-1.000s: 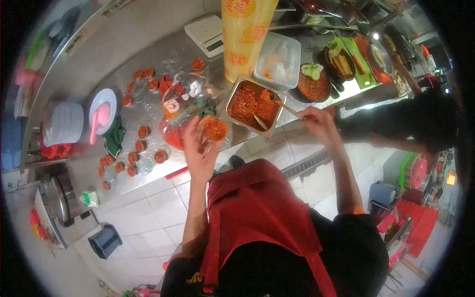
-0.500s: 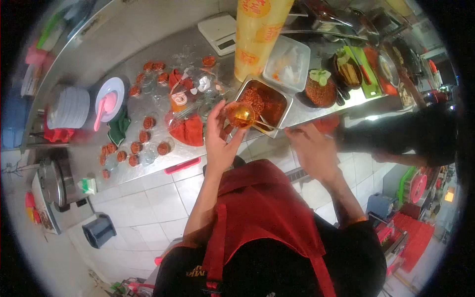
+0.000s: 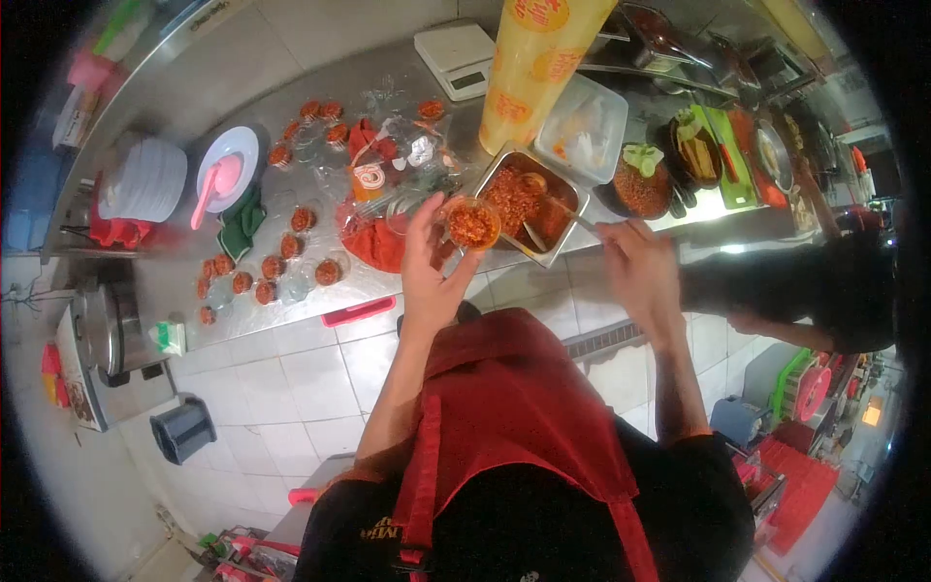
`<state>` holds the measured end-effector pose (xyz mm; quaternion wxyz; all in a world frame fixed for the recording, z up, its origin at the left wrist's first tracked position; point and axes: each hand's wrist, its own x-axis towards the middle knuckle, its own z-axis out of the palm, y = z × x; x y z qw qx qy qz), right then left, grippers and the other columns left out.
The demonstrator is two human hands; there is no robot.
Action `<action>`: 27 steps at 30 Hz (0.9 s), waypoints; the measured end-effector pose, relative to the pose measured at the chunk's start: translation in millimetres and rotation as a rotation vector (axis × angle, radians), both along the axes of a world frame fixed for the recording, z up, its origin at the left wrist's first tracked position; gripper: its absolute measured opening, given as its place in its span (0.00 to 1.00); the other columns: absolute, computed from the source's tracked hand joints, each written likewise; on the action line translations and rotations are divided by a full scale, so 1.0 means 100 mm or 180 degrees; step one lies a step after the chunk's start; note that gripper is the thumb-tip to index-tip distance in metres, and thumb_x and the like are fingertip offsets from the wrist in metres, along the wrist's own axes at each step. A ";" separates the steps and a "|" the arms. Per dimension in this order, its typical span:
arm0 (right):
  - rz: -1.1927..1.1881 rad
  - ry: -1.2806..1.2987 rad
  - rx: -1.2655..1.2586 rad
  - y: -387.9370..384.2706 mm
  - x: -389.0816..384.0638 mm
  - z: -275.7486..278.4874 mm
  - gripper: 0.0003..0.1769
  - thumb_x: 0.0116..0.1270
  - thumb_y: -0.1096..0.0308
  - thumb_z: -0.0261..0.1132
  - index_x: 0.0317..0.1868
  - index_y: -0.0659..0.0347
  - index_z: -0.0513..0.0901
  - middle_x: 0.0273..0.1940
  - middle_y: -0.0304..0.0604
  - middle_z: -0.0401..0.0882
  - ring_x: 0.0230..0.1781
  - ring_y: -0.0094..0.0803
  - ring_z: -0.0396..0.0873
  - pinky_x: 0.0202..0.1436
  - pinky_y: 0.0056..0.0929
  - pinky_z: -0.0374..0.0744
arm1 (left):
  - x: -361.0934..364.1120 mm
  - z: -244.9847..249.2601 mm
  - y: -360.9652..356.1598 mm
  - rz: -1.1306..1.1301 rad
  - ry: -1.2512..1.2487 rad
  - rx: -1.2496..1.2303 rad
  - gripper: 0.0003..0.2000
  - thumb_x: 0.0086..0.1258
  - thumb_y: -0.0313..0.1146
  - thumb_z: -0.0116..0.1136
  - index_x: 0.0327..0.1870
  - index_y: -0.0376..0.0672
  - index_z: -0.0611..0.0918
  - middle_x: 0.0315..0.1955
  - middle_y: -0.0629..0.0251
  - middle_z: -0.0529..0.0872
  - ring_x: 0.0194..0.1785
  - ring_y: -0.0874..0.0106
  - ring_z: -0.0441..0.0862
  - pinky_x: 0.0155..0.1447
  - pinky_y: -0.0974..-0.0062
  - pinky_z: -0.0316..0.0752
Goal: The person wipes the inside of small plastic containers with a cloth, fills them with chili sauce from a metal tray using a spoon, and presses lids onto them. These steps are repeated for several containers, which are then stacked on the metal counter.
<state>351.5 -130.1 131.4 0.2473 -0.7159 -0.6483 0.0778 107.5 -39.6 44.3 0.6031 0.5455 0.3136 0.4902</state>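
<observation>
My left hand (image 3: 433, 281) is closed around a small clear cup (image 3: 473, 225) filled with chunky red chili sauce. It is held at the near-left edge of a rectangular metal container (image 3: 544, 260). More of the red sauce (image 3: 511, 197) lies inside that container. In my right hand (image 3: 640, 267) is the handle of a metal spoon (image 3: 576, 215), whose bowl rests in the container's sauce. A second utensil (image 3: 533, 236) leans inside the container, partly sunk in the sauce.
Several filled cups (image 3: 328, 272) stand on the metal counter to the left, with a red cloth (image 3: 373, 244), plate (image 3: 247, 145) and scale (image 3: 456, 53). Behind the container are a plastic tub (image 3: 582, 126) and tall yellow roll (image 3: 533, 78). Another person's dark sleeve (image 3: 766, 291) is at right.
The spoon has moved from the cup into the metal container, my right hand shifting right. The cup, earlier showing orange oil, now shows chunky sauce. The camera view has shifted slightly.
</observation>
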 end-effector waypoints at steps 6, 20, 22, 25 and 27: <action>0.0002 -0.1137 -0.0764 0.33 0.28 -0.91 0.12 0.63 0.73 0.64 0.48 0.60 0.83 0.45 0.54 0.82 0.40 0.50 0.85 0.38 0.45 0.83 | -0.04 -0.04 -0.03 -0.0060 -0.0179 0.0065 0.38 0.65 0.14 0.62 0.76 0.42 0.59 0.71 0.52 0.69 0.71 0.63 0.72 0.71 0.65 0.72; 0.1509 0.3511 -0.0983 0.21 -1.17 -1.46 0.40 0.54 0.77 0.76 0.68 0.58 0.70 0.61 0.44 0.71 0.57 0.34 0.77 0.51 0.29 0.81 | -0.59 -0.63 -0.79 0.0291 0.0303 -0.0783 0.33 0.68 0.15 0.59 0.74 0.41 0.63 0.72 0.57 0.69 0.75 0.66 0.67 0.73 0.67 0.69; 0.1574 0.2855 -0.0940 0.24 -1.20 -1.56 0.38 0.54 0.77 0.76 0.66 0.58 0.72 0.59 0.46 0.73 0.57 0.38 0.78 0.53 0.31 0.81 | -0.65 -0.69 -0.84 0.0293 0.0302 -0.0824 0.32 0.69 0.14 0.57 0.74 0.40 0.63 0.72 0.57 0.69 0.75 0.66 0.67 0.73 0.68 0.68; 0.1549 0.2740 -0.1001 0.31 -1.33 -1.65 0.37 0.54 0.75 0.76 0.65 0.58 0.73 0.58 0.49 0.75 0.58 0.42 0.79 0.53 0.34 0.81 | -0.70 -0.77 -0.88 0.0362 0.0391 -0.0843 0.31 0.69 0.13 0.54 0.75 0.39 0.63 0.72 0.57 0.69 0.75 0.65 0.68 0.74 0.69 0.67; 0.1615 0.2898 -0.1051 0.35 -1.46 -1.73 0.37 0.54 0.73 0.76 0.65 0.58 0.73 0.58 0.51 0.76 0.58 0.44 0.79 0.54 0.36 0.80 | -0.81 -0.84 -0.90 0.0472 0.0507 -0.0851 0.32 0.69 0.13 0.52 0.75 0.38 0.63 0.72 0.57 0.69 0.75 0.64 0.68 0.75 0.69 0.66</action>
